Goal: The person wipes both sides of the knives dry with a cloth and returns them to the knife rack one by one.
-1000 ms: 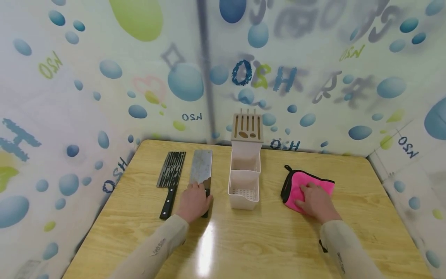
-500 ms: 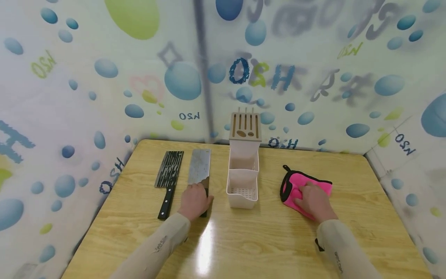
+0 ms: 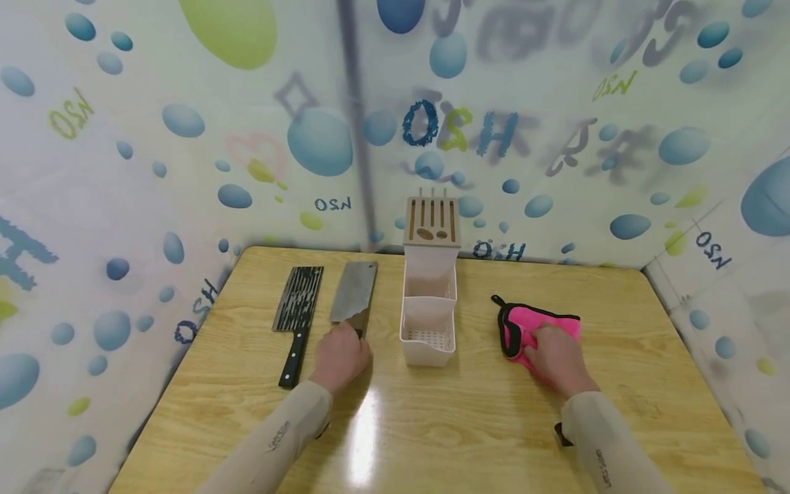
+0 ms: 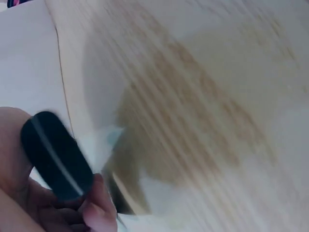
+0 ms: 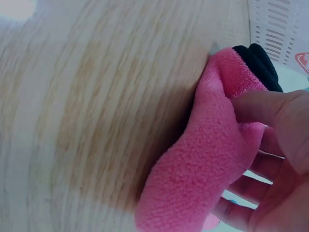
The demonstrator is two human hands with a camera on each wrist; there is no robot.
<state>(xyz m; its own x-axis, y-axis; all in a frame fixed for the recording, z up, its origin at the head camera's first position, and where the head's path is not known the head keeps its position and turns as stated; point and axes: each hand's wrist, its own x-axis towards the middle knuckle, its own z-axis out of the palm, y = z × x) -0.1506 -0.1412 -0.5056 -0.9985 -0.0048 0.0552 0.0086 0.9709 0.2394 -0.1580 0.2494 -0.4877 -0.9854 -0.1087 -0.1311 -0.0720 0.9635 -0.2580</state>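
In the head view, my left hand [image 3: 341, 358] grips the handle of a cleaver with a plain grey blade [image 3: 354, 291]. The butt of its dark handle [image 4: 57, 155] pokes out of the curled fingers in the left wrist view. My right hand [image 3: 560, 360] pinches a pink cloth with black edging [image 3: 543, 318] and a small black loop. Up close, the right wrist view shows fleecy pink fabric [image 5: 193, 150] bunched between thumb and fingers. A second cleaver, with a black-and-silver streaked blade [image 3: 300, 298], lies left of my left hand.
Between the hands stands a white holder [image 3: 428, 353] with two open compartments and a slotted brown top [image 3: 432, 221]. Everything is on a wood-grain table [image 3: 426, 425]. Behind it rises a wall [image 3: 524, 68] printed with droplets.
My left fingers have closed round the cleaver's handle, and its blade has tilted slightly, top toward the right. My right hand has bunched the cloth, its left edge folding up.
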